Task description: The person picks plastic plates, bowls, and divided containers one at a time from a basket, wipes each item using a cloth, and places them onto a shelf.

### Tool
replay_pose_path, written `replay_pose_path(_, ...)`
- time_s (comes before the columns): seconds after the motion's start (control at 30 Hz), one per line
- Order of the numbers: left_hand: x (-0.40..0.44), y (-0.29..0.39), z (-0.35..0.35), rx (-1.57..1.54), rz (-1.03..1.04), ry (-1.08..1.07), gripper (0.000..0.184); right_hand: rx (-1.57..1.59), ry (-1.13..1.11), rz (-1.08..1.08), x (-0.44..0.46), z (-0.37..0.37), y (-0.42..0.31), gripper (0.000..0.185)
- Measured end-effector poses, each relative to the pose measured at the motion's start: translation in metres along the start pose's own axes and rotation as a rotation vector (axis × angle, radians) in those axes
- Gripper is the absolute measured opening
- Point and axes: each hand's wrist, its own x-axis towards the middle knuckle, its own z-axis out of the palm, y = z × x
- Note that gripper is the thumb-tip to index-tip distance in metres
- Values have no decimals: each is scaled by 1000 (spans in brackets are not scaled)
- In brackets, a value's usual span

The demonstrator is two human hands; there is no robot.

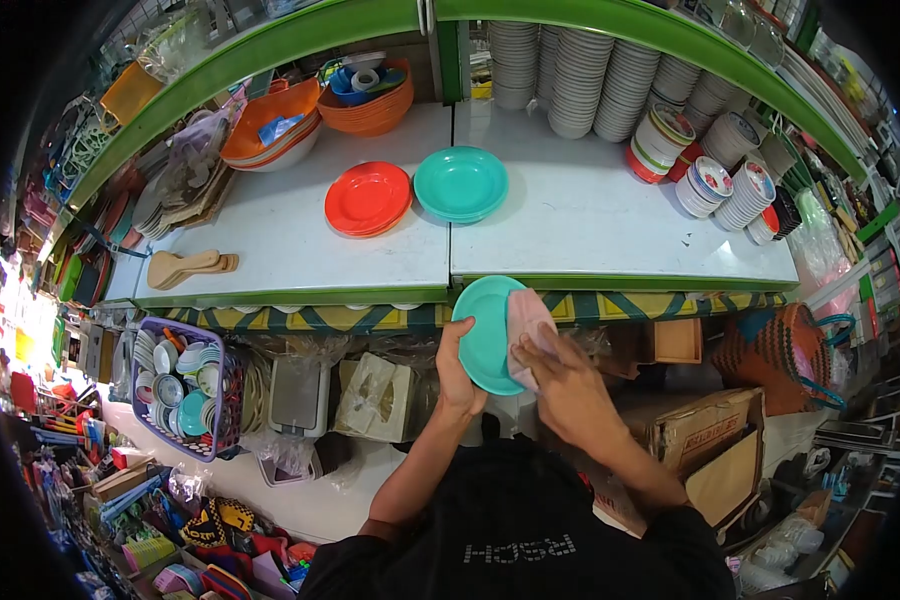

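A teal plate (485,335) is held upright in front of the shelf edge. My left hand (456,370) grips its left rim, thumb on the face. Against the plate's right side lies a pink cloth (530,325), pressed there by my right hand (560,375), whose fingers are bent over it. On the white shelf above, a stack of red plates (368,198) stands beside a stack of teal plates (460,183).
Orange bowls (370,112) and wooden paddles (190,268) are on the shelf's left part. Tall stacks of white bowls (580,85) stand at the back right. Below are a purple basket of dishes (226,400) and a cardboard box (700,430).
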Motion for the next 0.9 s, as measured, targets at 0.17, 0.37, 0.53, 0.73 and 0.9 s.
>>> replay_pose_path(0.17, 4, -10, -6, -44, 112, -40, 52, 144, 73, 45, 0, -7, -29, 47)
replay_pose_path(0.37, 18, -35, -35, -39, 226, 30, 63, 974, 21, 433, 2, 5, -30, 31)
replay_pose_path(0.53, 17, -42, -53, 68, 461, 28, 69, 1671, 638, 653, 3, 11, -9, 33)
replay_pose_path(0.73, 5, -47, -61, 146, 498, -20, 74, 1261, 715, 635, 10, 0, -4, 29)
replay_pose_path(0.9, -1, -62, -40, 161, 381, -130, 70, 869, 391, 254, 36, 34, -42, 44)
